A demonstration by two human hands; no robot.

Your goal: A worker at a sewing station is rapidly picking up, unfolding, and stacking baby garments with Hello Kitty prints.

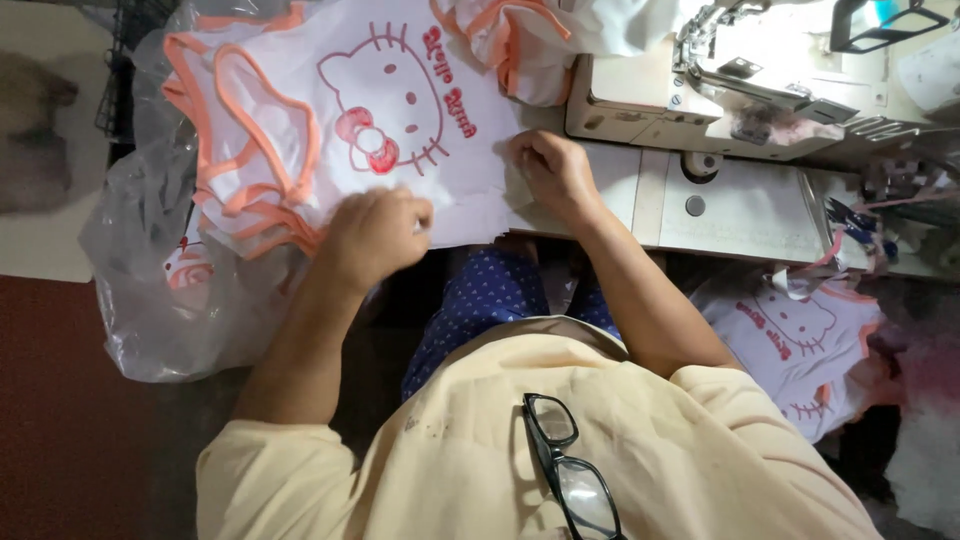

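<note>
Head view: left hand (375, 235) and right hand (553, 175) both pinch the white garment (400, 100) at the table (745, 215) front edge. Its hem overhangs; a loosened grip could let it slide off toward the plastic bag (150, 300).

Hidden or cut off, head view:
- White garment (380, 110): lower hem covered by left hand (372, 235) and right hand (550, 172); top edge beyond the frame.
- Both hands: fingertips curled under, out of sight; grip on the cloth cannot be told.
- Sewing machine (740, 80): upper body cropped; needle area too small to make out.
- Glasses (565, 465): lower lens cut by the bottom edge.
- Plastic bag (150, 250): contents blurred.
- Second printed garment (800, 330): partly folded under.
</note>
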